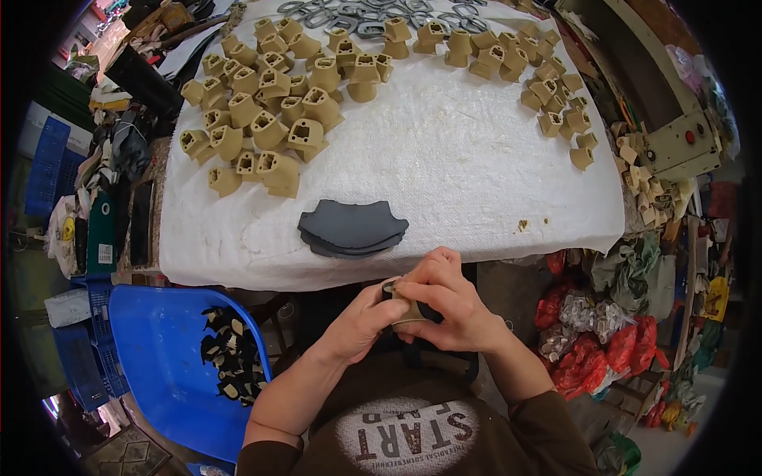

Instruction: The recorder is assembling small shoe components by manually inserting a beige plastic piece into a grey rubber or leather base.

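Note:
My left hand and my right hand meet just below the table's near edge, both closed around one tan moulded block with a dark grey piece against it. Most of that block is hidden by my fingers. A small stack of dark grey curved pieces lies on the white table cover just beyond my hands. Several tan blocks are heaped at the table's far left, and several more tan blocks lie along the back and right.
A blue plastic chair at my left holds several small black scraps. Grey flat rings lie at the table's far edge. Red bags and cloth pile at my right, beside a beige control box.

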